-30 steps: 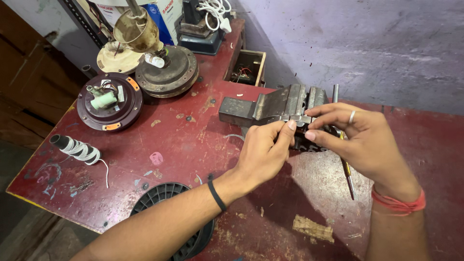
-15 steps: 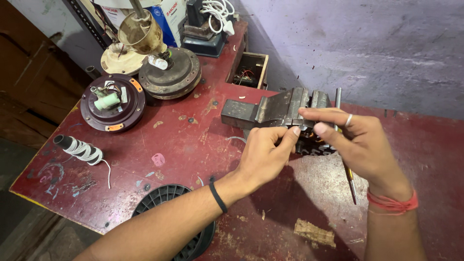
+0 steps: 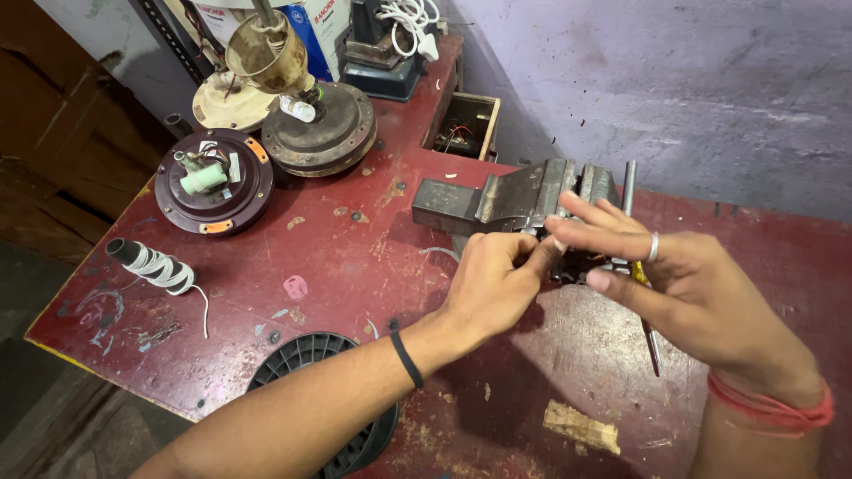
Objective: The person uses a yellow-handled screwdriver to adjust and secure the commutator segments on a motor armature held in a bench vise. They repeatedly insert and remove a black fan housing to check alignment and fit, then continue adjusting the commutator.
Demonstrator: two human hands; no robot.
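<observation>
A small part, too hidden to identify, is pinched by the left hand (image 3: 493,284) at the vise (image 3: 524,197); the right hand (image 3: 683,284), fingers spread, is held just beside it; a screwdriver (image 3: 646,319) lies beneath.

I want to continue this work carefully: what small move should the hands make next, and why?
Probably hold the pinch steady: the left hand and right hand meet fingertip to fingertip right at the bench vise, and whatever small part they hold is hidden, so it could drop.

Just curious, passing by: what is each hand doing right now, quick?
Left hand: fingers pinched at the bench vise; what they grip is hidden.
Right hand: fingers spread open, holding nothing visible.
</observation>
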